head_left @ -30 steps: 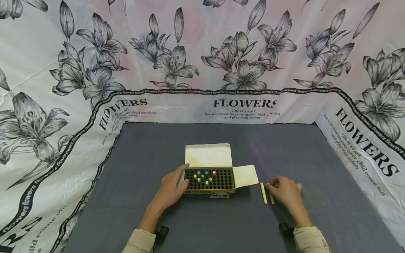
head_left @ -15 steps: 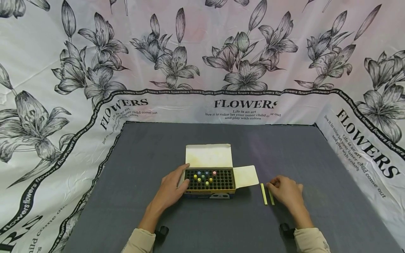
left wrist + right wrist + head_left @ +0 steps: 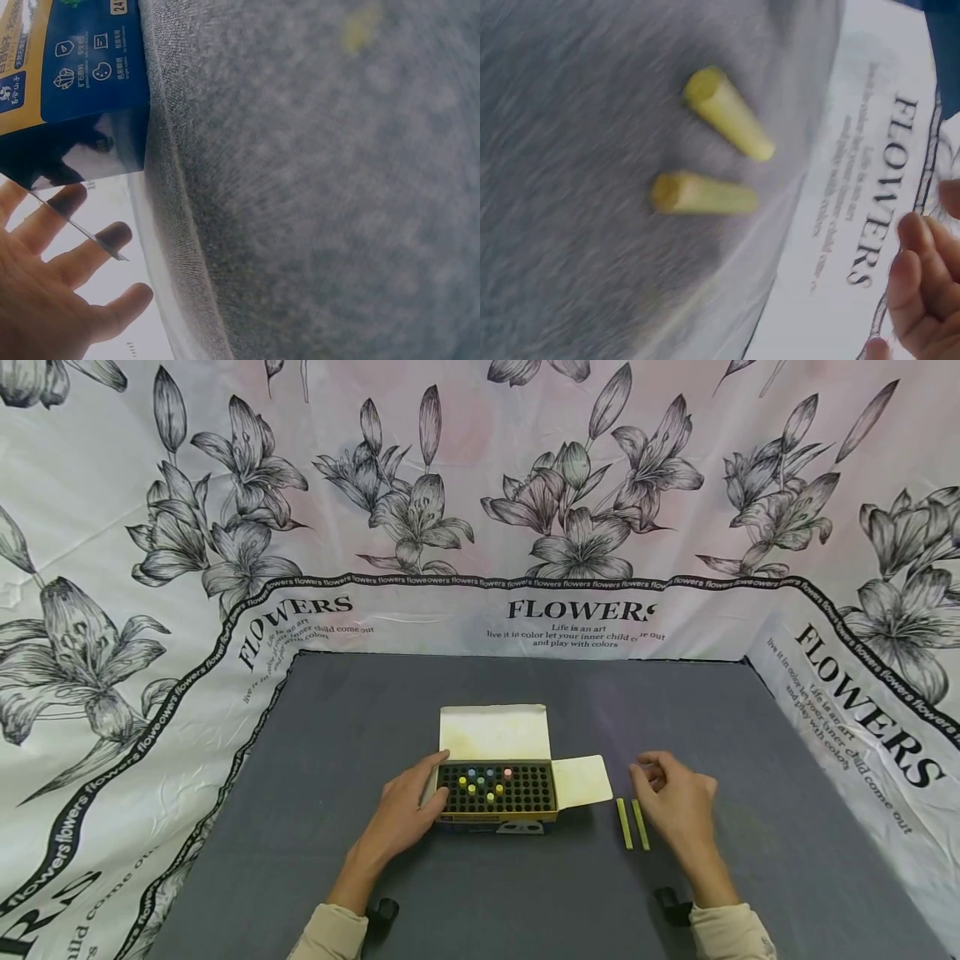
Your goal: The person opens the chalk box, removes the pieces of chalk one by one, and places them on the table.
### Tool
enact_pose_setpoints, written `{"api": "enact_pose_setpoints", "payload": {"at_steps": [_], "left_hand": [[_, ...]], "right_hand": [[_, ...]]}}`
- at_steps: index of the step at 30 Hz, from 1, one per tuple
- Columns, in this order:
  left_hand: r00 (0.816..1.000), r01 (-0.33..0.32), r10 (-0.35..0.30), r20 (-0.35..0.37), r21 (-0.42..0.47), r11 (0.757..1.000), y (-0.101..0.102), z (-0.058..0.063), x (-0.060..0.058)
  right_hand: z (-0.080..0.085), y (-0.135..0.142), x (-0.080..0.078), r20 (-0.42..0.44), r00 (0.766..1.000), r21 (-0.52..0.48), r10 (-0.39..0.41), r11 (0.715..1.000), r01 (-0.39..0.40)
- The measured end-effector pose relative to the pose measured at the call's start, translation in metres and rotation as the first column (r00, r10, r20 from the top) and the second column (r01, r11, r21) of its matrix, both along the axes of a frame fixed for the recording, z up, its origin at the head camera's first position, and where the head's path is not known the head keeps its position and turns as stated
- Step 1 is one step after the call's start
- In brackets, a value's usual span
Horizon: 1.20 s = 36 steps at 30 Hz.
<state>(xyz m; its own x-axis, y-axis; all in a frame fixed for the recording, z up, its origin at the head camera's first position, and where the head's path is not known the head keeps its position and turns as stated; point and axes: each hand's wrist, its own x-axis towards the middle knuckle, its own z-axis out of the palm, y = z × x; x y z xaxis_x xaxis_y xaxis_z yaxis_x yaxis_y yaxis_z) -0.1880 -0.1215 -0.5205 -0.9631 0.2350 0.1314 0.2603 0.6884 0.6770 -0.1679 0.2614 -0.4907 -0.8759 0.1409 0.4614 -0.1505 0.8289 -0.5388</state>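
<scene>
A small chalk box (image 3: 495, 817) stands mid-table with its lid raised. Its black holed insert (image 3: 528, 793) bears several coloured chalk ends, yellow, blue, green and pink. My left hand (image 3: 402, 799) rests at the box's left side, fingers spread along the side flap; the left wrist view shows that hand (image 3: 52, 277) below the blue and yellow box (image 3: 82, 75). Two yellow-green chalk sticks lie right of the box, the left stick (image 3: 625, 823) and the right stick (image 3: 641, 824). My right hand (image 3: 678, 797) is just beyond them, fingers loosely bent, holding nothing.
The open lid (image 3: 493, 732) stands at the back of the box, and a side flap (image 3: 582, 781) sticks out right, near the chalk sticks. A grey cloth (image 3: 360, 710) covers the table. Flower-printed sheets (image 3: 420, 618) hang around its back and sides.
My right hand has moved up and away from the right chalk stick, which now shows in full beside the other. My left hand stays at the box.
</scene>
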Motion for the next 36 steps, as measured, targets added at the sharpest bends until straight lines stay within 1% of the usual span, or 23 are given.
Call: {"api": "enact_pose_setpoints", "payload": {"at_steps": [2,5,8,11,16,19,22,25,28,31,36], "left_hand": [[1.0,-0.001,0.001,0.0,-0.002,1.0,0.0,0.0,0.0],[1.0,-0.004,0.004,-0.002,-0.005,1.0,-0.001,0.0,-0.001],[1.0,-0.002,0.002,-0.001,-0.011,1.0,-0.001,0.0,-0.002],[1.0,0.0,0.0,0.0,-0.022,1.0,-0.001,0.001,-0.003],[1.0,0.005,-0.005,-0.004,-0.028,1.0,-0.001,0.002,-0.004],[1.0,0.009,-0.009,-0.024,-0.031,0.999,0.0,0.002,-0.005],[0.999,0.019,-0.02,-0.041,-0.032,0.999,0.0,0.001,-0.005],[0.998,0.038,-0.039,-0.038,-0.034,0.999,0.001,0.0,-0.003],[0.998,0.051,-0.052,-0.038,-0.033,0.998,0.001,-0.001,-0.002],[0.998,0.05,-0.051,-0.043,-0.025,0.998,0.002,-0.002,-0.001],[0.998,0.044,-0.044,-0.047,-0.016,0.999,0.002,-0.001,0.0]], "right_hand": [[0.003,-0.008,-0.003,-0.092,0.995,-0.03,0.029,0.999,-0.032],[0.005,-0.021,-0.007,-0.194,0.977,-0.05,0.089,0.994,-0.1],[0.005,-0.035,-0.012,-0.251,0.957,-0.025,0.144,0.987,-0.156],[0.003,-0.05,-0.016,-0.275,0.941,0.011,0.196,0.98,-0.201],[0.001,-0.074,-0.019,-0.266,0.927,0.06,0.266,0.964,-0.26],[-0.001,-0.087,-0.021,-0.242,0.921,0.089,0.306,0.952,-0.293],[-0.005,-0.098,-0.021,-0.202,0.92,0.12,0.335,0.941,-0.316],[-0.009,-0.105,-0.02,-0.169,0.922,0.145,0.349,0.934,-0.327],[-0.011,-0.11,-0.02,-0.155,0.921,0.152,0.357,0.93,-0.335],[-0.013,-0.114,-0.02,-0.141,0.923,0.15,0.359,0.929,-0.339],[-0.014,-0.117,-0.021,-0.094,0.934,0.162,0.345,0.931,-0.328]]}}
